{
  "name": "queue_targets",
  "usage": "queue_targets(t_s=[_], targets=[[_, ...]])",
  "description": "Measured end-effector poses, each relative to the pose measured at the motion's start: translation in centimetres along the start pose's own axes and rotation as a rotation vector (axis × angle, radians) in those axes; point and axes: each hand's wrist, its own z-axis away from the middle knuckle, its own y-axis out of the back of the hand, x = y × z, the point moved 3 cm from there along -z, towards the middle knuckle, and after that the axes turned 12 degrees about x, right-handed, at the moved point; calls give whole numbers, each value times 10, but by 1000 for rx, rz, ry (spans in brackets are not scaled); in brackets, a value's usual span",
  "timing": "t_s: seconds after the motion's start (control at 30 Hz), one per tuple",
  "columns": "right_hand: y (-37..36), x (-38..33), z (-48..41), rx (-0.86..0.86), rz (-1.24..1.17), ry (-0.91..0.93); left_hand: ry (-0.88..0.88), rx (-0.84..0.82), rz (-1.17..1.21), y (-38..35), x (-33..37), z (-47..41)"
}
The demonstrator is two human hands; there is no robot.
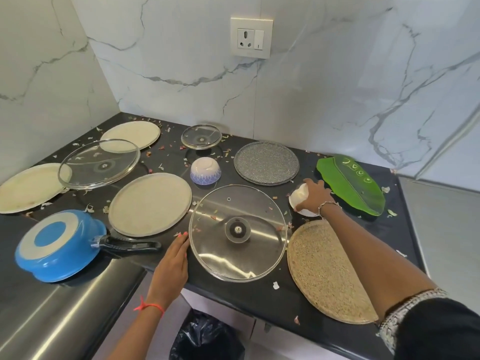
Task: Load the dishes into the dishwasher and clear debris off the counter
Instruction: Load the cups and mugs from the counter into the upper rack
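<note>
My right hand (315,194) is closed over a small white bowl (298,196) lying upside down between the grey speckled plate (266,162) and the green leaf-shaped plate (350,185). My left hand (174,261) lies flat with straight fingers, its fingertips touching the left rim of a large glass lid (237,232) in the middle front. A blue-and-white bowl (205,170) sits upside down behind that lid. An upturned blue pan (58,245) with a black handle rests at the front left. Small debris flakes (166,152) are scattered over the black counter (246,292).
Beige plates sit at the left (28,188), back (132,133), centre (149,203) and front right (324,271). Two more glass lids lie at left (98,163) and back (201,136). A black-lined bin (205,336) stands below the counter edge. Marble walls close the back and left.
</note>
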Motion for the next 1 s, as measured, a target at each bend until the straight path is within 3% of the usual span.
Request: queue_targets(t_s=[0.23,0.53,1.0], targets=[[29,-4,28,82,-31,60,-23,-87,-5,8,13,-3],[53,8,95,131,-55,119,-5,-121,-186,38,25,26],[47,47,251,143,20,136,-3,-265,-179,68,52,169]])
